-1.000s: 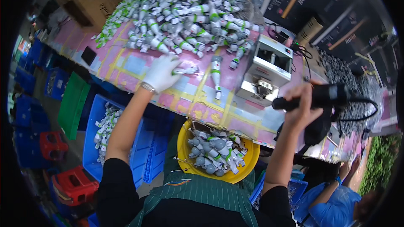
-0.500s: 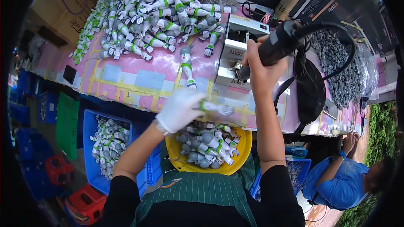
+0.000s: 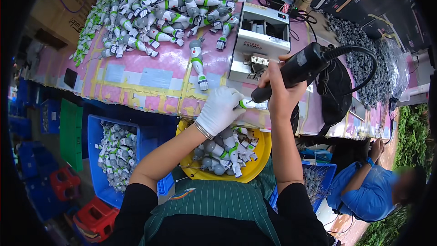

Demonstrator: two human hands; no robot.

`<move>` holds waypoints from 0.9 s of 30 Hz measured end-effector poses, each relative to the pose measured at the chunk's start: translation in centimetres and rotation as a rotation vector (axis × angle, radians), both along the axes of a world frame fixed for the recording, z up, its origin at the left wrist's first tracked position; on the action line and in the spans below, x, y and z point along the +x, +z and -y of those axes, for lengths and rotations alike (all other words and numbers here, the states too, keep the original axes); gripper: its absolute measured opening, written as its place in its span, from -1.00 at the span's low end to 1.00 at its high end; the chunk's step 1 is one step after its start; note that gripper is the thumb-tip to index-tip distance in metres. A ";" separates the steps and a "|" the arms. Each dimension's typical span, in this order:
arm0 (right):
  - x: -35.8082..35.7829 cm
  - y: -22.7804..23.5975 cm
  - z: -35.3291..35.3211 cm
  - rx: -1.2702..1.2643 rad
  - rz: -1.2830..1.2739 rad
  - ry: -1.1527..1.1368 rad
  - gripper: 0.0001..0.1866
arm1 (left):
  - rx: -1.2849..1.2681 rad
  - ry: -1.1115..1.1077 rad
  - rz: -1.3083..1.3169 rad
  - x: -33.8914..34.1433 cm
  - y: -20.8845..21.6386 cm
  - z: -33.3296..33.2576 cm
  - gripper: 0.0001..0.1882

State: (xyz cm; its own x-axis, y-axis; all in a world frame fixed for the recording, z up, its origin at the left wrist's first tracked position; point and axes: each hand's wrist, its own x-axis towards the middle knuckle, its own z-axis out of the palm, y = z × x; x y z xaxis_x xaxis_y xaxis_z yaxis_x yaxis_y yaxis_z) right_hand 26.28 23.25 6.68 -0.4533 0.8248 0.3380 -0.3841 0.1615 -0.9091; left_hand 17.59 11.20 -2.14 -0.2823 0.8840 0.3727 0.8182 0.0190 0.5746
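My left hand, in a white glove, pinches a white and green toy arm over the table's front edge. My right hand, bare, is wrapped round a black corded electric screwdriver. The screwdriver's tip points down at the toy arm; whether the bit touches it I cannot tell. A single toy arm with a grey shoulder lies on the table just beyond my left hand. Below my hands, a yellow basin holds many more toy arms.
A large pile of toy arms covers the table's far left. Behind my right hand stands a white metal machine, with a black bag beside it. Small grey parts are heaped at right. Blue bins flank the basin; a person in blue sits at right.
My left hand has moved slightly right and up with the toy arm. My right hand has lowered the screwdriver from near the machine to the toy arm. The view has shifted slightly.
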 end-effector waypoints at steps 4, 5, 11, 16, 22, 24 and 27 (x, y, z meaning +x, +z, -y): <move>-0.1 -0.3 0.2 0.000 0.017 0.009 -0.73 | -0.030 0.001 -0.006 0.1 0.1 0.0 -0.63; -0.1 -0.4 0.4 -0.001 0.019 0.011 -0.73 | -0.031 0.004 -0.003 0.1 0.2 0.0 -0.63; 0.1 -2.4 1.2 0.047 -0.034 0.055 -0.74 | -0.054 -0.018 0.026 0.0 0.5 -0.3 -0.69; -0.1 -2.9 1.1 0.066 -0.017 0.070 -0.74 | -0.076 0.004 0.003 -0.1 0.7 -0.4 -0.73; 0.0 -3.7 1.1 0.100 -0.067 0.058 -0.76 | -0.029 -0.005 0.019 -0.1 0.5 -0.4 -0.71; 0.1 -3.7 1.2 0.098 -0.085 0.034 -0.76 | -0.054 -0.011 0.018 -0.1 0.9 -0.4 -0.72; 0.0 -3.3 1.6 0.064 -0.091 0.023 -0.78 | -0.077 -0.021 0.013 -0.2 0.8 -0.5 -0.73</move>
